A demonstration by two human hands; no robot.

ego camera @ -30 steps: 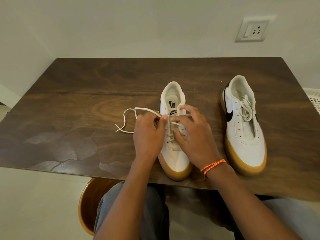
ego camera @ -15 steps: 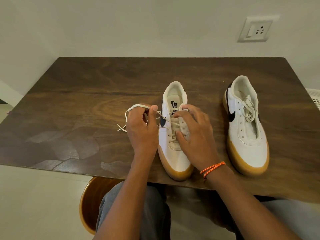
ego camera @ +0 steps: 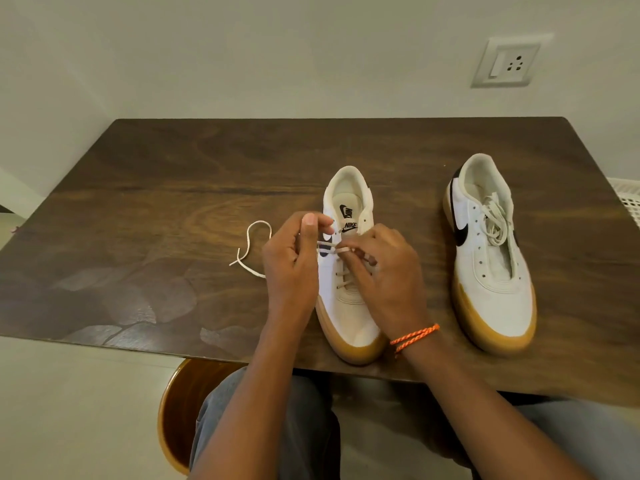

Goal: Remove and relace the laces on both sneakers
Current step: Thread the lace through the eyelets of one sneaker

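Two white sneakers with gum soles stand on the dark wooden table [ego camera: 173, 188], toes toward me. The left sneaker [ego camera: 349, 313] is in the middle, partly laced through its lower eyelets. My left hand [ego camera: 291, 268] pinches its cream lace [ego camera: 251, 251] at the sneaker's left side; the lace's free end loops out on the table to the left. My right hand [ego camera: 384, 275] lies over the eyelets and pinches the lace's other end near the middle. The right sneaker [ego camera: 491, 258] stands apart at the right, its lace bunched loosely on the tongue.
The table's near edge runs just under my wrists, with a wooden stool [ego camera: 176, 410] and my knees below. A wall with a socket [ego camera: 507, 62] is behind the table. A white mesh basket [ego camera: 628, 199] shows at the right edge.
My left hand has swung back toward the sneaker, drawing the lace in. My right hand's fingers have moved from the shoe's side onto the lace over the eyelets.
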